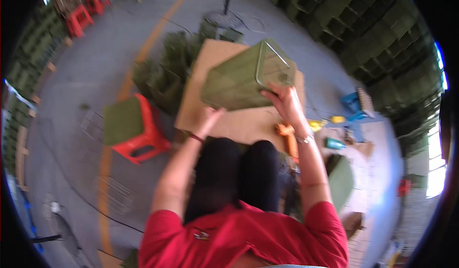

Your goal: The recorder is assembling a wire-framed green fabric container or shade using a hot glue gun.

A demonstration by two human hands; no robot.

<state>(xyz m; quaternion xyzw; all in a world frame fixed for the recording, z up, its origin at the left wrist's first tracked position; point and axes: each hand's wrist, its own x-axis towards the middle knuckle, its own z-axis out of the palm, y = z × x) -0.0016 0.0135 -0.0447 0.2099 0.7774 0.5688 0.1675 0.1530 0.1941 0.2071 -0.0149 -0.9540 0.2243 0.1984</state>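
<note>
- Green see-through bin (234, 79), tilted over the brown board (248, 123), rimmed end facing right; whether it touches the board, I can't tell!
- Right hand (286, 103) clamped on that rim, at its near corner.
- Left hand (209, 120) at the bin's near lower edge (blurry there, so whether those fingers grip or merely touch, I can't say).
- Out on the grey floor (71, 91), an orange line (158, 28) runs past a red stool (153, 136), green panel (123, 122) on its seat.
- Dark green stacks (354, 24) tower along the right, and an orange tool (288, 136) lies near the right hand!
</note>
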